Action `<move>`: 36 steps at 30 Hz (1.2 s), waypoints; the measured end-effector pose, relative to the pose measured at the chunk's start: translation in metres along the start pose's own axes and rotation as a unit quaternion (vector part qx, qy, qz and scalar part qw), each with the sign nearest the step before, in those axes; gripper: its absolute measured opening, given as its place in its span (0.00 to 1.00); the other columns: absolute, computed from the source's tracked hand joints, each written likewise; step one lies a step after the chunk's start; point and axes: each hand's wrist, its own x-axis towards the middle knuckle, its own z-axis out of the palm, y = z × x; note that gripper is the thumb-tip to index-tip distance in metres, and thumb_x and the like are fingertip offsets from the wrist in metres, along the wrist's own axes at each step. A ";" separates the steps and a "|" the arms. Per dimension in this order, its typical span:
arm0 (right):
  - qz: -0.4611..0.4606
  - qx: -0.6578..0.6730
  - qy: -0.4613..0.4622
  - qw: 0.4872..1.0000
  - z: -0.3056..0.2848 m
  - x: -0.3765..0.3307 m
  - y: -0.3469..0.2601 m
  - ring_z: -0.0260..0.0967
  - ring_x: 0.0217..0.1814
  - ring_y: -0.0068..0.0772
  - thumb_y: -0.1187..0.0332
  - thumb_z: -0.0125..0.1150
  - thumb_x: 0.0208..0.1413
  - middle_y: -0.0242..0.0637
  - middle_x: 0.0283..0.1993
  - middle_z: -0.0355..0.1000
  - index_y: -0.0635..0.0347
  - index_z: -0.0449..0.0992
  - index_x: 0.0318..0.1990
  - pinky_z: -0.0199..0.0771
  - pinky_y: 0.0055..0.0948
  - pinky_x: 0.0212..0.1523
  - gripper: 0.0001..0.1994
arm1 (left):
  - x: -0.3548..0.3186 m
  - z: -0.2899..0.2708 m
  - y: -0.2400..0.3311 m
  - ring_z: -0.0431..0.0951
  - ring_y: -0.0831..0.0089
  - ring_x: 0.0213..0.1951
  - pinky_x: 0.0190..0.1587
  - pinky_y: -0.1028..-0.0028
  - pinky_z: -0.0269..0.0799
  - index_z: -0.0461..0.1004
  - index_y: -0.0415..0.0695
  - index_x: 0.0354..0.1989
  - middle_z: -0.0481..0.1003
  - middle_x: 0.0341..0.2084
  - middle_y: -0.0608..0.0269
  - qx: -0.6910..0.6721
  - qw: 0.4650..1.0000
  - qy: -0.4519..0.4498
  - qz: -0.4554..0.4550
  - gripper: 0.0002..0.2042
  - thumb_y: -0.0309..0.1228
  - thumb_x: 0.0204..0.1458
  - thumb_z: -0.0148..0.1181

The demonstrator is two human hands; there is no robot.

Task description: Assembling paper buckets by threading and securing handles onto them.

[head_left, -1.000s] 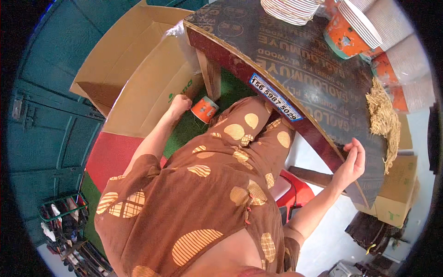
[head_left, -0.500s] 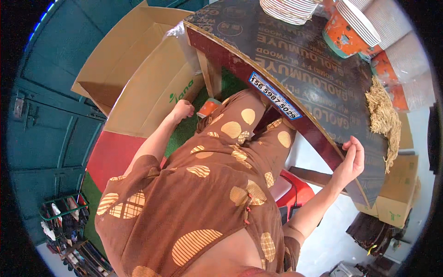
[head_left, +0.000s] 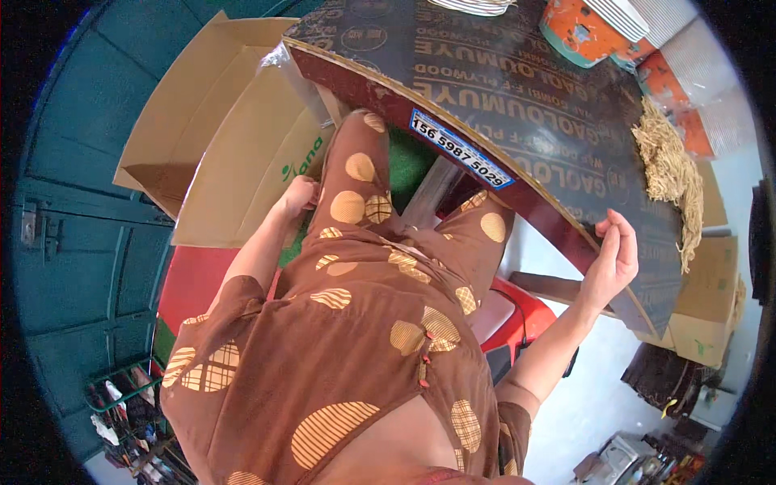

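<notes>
My left hand (head_left: pixel 300 196) hangs low beside my left thigh, close to the side of a large cardboard box (head_left: pixel 242 170). Its fingers are curled closed; whatever they may hold is hidden. At the table's front edge, my right hand (head_left: pixel 613 255) rests with its wrist by the rim, fingers loosely bent and thumb apart, nothing in it. The dark printed plywood table (head_left: pixel 501 89) spreads before me. Right of centre on it, a tangled heap of beige strands, perhaps dried noodles (head_left: pixel 664 158), lies just beyond my right hand.
Stacked orange paper bowls (head_left: pixel 586 32) stand at the table's far right, with wrapped stacks (head_left: pixel 687 73) beside them. White bowl rims (head_left: pixel 473 6) show at the far edge. A red seat (head_left: pixel 521 319) is under me. Another cardboard box (head_left: pixel 703 299) stands right; teal doors (head_left: pixel 81 226) are left.
My left leg has swung forward under the table, covering the orange bowl seen near the floor. My left hand has shifted slightly left. The right hand stays at the table edge.
</notes>
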 end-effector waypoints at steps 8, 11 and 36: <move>-0.011 -0.005 -0.004 1.000 0.002 0.000 0.003 0.67 0.36 0.16 0.78 0.49 0.63 0.30 0.36 0.73 0.67 0.77 0.45 0.67 0.16 0.39 0.10 | -0.001 -0.019 -0.035 0.75 0.68 0.23 0.26 0.69 0.71 0.76 0.39 0.33 0.78 0.25 0.57 -0.038 0.997 0.034 -0.060 0.09 0.30 0.53 0.50; -0.008 -0.015 -0.005 1.000 0.005 0.001 0.001 0.67 0.36 0.16 0.78 0.50 0.63 0.29 0.35 0.73 0.67 0.77 0.45 0.66 0.16 0.39 0.09 | -0.002 -0.018 -0.044 0.76 0.66 0.24 0.26 0.68 0.71 0.75 0.39 0.32 0.78 0.26 0.56 -0.034 0.993 0.044 -0.109 0.09 0.30 0.52 0.51; -0.024 -0.063 -0.034 0.997 0.010 0.003 -0.002 0.67 0.35 0.19 0.79 0.51 0.60 0.31 0.33 0.72 0.65 0.76 0.43 0.66 0.19 0.37 0.09 | 0.059 -0.019 -0.069 0.74 0.69 0.18 0.18 0.71 0.68 0.75 0.38 0.24 0.73 0.17 0.59 0.137 0.979 -0.034 0.145 0.08 0.26 0.50 0.51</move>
